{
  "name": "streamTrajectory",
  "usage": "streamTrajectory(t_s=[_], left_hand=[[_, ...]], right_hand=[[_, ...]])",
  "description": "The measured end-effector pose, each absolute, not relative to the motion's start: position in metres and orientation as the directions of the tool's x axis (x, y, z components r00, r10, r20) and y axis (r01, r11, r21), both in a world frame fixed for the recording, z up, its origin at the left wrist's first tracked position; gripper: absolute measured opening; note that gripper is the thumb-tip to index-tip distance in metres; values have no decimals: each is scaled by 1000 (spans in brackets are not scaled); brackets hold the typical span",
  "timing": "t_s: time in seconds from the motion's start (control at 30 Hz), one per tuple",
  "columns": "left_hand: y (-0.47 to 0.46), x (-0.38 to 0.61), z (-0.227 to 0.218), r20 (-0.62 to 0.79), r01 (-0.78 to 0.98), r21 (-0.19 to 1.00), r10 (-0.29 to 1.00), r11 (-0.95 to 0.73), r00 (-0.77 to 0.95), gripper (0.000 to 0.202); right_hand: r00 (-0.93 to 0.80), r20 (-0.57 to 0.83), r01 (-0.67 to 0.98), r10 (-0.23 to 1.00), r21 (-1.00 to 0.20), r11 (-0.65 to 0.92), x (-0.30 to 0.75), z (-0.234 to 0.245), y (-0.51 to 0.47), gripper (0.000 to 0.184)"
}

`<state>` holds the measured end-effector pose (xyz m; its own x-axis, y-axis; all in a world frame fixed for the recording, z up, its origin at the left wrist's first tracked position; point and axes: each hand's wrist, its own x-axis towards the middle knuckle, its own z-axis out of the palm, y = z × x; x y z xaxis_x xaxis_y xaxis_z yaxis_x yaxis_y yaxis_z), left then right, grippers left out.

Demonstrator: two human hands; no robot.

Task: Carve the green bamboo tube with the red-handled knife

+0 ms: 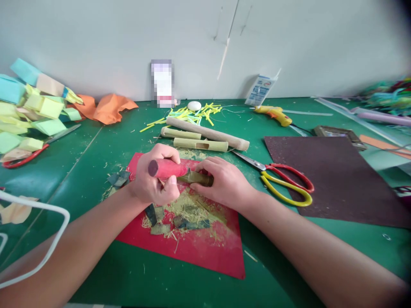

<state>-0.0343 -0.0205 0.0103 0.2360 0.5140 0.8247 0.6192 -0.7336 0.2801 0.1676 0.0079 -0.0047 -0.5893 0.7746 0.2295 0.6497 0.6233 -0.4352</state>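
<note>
My left hand [146,182] is closed around a thick red handle [168,168] with a dark round end facing me. Whatever tool that handle belongs to is hidden behind the fingers and the bamboo. The fingers of my right hand [229,182] wrap over a short olive-green bamboo tube [204,179], whose near end meets the red handle. Both hands are above a red sheet [221,256] strewn with pale bamboo dust, shavings and dark bamboo chips [192,222]. Behind them lie cut bamboo pieces [212,144], one with a rectangular opening, and a longer pale stick [208,132].
Scissors [287,184] with red and yellow handles rest right of my right hand, overlapping a dark brown sheet [334,179]. A yellow glue gun [274,114] is farther back. Folded paper pieces [35,111] and red-handled scissors [28,156] occupy the left; a white wire frame [64,218] is nearer.
</note>
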Motion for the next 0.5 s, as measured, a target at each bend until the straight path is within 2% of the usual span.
streamTrajectory(t_s=[0.17, 0.37, 0.5], left_hand=[[-22, -27, 11, 774, 602, 335, 576, -725, 262, 16], [-19, -21, 10, 577, 648, 547, 800, -530, 168, 15], [-16, -20, 7, 470, 611, 622, 857, -490, 208, 10]], right_hand=[[-572, 265, 653, 776, -425, 626, 168, -10, 9, 20], [-492, 258, 721, 831, -413, 556, 166, -9, 6, 17], [-488, 243, 736, 838, -403, 545, 165, -8, 3, 18]])
